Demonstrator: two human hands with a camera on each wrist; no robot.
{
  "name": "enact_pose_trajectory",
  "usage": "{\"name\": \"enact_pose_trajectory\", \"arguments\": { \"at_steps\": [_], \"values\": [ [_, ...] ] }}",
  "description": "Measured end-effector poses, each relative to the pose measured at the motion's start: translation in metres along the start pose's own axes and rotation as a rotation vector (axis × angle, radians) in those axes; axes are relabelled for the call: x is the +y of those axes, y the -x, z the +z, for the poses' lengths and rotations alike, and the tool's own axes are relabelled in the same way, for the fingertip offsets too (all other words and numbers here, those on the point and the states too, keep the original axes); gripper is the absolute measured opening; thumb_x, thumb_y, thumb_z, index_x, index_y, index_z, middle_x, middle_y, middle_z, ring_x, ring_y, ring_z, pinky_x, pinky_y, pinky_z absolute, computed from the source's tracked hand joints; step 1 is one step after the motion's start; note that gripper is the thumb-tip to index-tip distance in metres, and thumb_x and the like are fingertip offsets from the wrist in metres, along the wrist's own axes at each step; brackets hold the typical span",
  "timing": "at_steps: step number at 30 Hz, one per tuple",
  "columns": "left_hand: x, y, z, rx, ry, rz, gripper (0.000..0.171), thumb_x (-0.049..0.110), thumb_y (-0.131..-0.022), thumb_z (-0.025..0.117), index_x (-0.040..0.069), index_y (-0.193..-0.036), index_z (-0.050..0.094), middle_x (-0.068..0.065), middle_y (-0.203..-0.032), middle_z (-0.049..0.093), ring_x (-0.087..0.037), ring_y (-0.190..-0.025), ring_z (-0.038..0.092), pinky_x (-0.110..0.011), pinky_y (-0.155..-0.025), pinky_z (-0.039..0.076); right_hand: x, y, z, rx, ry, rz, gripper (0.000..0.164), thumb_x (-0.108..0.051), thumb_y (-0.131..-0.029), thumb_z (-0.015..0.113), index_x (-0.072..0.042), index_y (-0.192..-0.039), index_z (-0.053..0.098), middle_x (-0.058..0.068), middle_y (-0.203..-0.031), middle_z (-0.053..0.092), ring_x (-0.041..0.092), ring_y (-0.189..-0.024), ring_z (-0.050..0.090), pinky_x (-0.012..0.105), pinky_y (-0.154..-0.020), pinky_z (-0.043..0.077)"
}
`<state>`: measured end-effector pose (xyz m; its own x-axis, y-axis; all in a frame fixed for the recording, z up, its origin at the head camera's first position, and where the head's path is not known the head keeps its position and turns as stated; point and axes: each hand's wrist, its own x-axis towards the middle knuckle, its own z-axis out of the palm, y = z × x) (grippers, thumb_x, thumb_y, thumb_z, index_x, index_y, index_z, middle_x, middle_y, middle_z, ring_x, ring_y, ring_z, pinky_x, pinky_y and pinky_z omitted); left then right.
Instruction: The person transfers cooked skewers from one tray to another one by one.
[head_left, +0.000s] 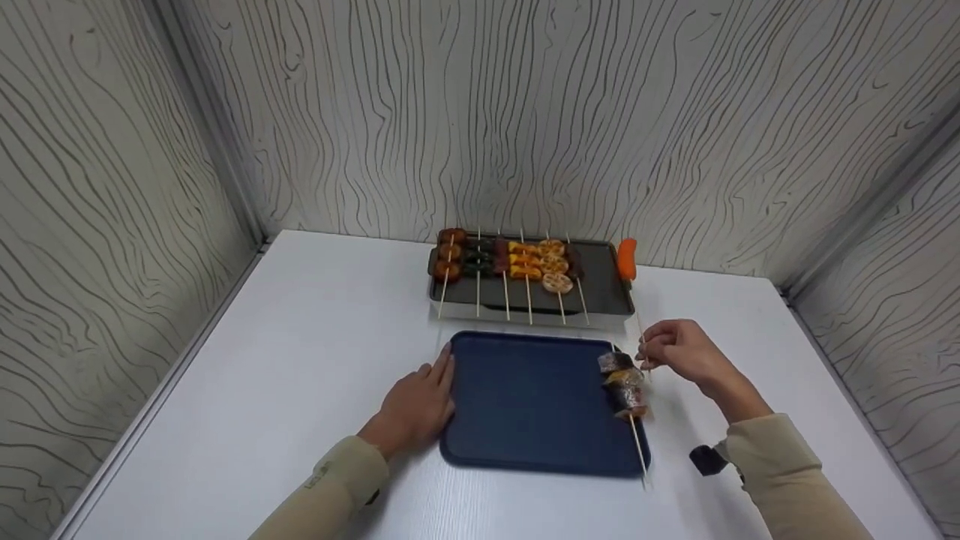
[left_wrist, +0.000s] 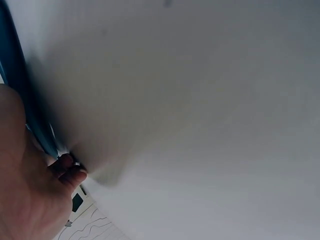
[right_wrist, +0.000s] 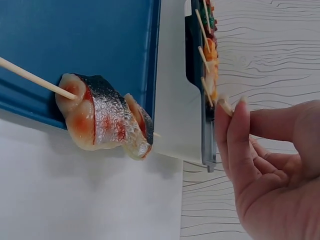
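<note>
In the head view my right hand (head_left: 686, 352) pinches the lower part of a thin wooden stick that carries an orange, sausage-shaped piece (head_left: 626, 259). That piece overlaps the right end of the black grill pan (head_left: 604, 277). My left hand (head_left: 420, 409) lies along the left edge of a dark blue tray (head_left: 536, 405), fingers fairly straight against its rim. The left wrist view shows the same hand (left_wrist: 35, 190) beside the tray's edge (left_wrist: 17, 75). A fish skewer (head_left: 625, 390) with silvery skin lies over the tray's right side, close below my right hand.
Several skewers lie side by side on the grill pan, among them brown rounds (head_left: 448, 253), yellow pieces (head_left: 525, 260) and lotus root slices (head_left: 555, 266). Their sticks stick out over the front edge. White patterned panels (head_left: 487, 112) enclose the white table (head_left: 322, 315) behind and at both sides.
</note>
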<state>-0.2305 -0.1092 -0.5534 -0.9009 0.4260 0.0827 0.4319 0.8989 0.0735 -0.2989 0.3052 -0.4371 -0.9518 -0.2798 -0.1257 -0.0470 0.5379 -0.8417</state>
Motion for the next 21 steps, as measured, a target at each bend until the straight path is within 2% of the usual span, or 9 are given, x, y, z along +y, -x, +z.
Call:
{"name": "enact_pose_trajectory", "arguments": {
  "at_steps": [6,12,21],
  "values": [
    [0.001,0.002,-0.001,-0.042,-0.017,-0.011,0.062,0.028,-0.106,0.037,-0.004,-0.158,0.031,-0.018,-0.168,0.023,-0.030,-0.129,0.053,-0.040,-0.097,0.051,-0.003,0.021,0.003,-0.010,-0.018,-0.008,0.022,0.001,-0.096,0.057,0.015,-0.113,0.057,0.017,-0.093,0.071,0.016,-0.077,0.070,0.028,-0.071,0.059],
    [0.002,0.002,-0.004,-0.039,-0.002,-0.002,0.062,0.027,-0.105,0.040,-0.005,-0.157,0.033,-0.019,-0.167,0.025,-0.031,-0.126,0.053,-0.041,-0.095,0.052,-0.002,0.041,0.009,0.001,-0.025,-0.017,0.021,0.003,-0.095,0.056,0.016,-0.111,0.057,0.016,-0.090,0.070,0.016,-0.074,0.069,0.029,-0.070,0.059],
    [-0.001,0.000,0.003,-0.021,-0.016,-0.003,0.063,0.028,-0.105,0.039,-0.004,-0.158,0.031,-0.018,-0.167,0.025,-0.030,-0.124,0.054,-0.040,-0.095,0.052,-0.004,0.065,0.012,-0.002,-0.010,0.001,0.022,0.001,-0.095,0.057,0.014,-0.113,0.056,0.016,-0.092,0.070,0.019,-0.075,0.070,0.030,-0.071,0.059]
  ]
}}
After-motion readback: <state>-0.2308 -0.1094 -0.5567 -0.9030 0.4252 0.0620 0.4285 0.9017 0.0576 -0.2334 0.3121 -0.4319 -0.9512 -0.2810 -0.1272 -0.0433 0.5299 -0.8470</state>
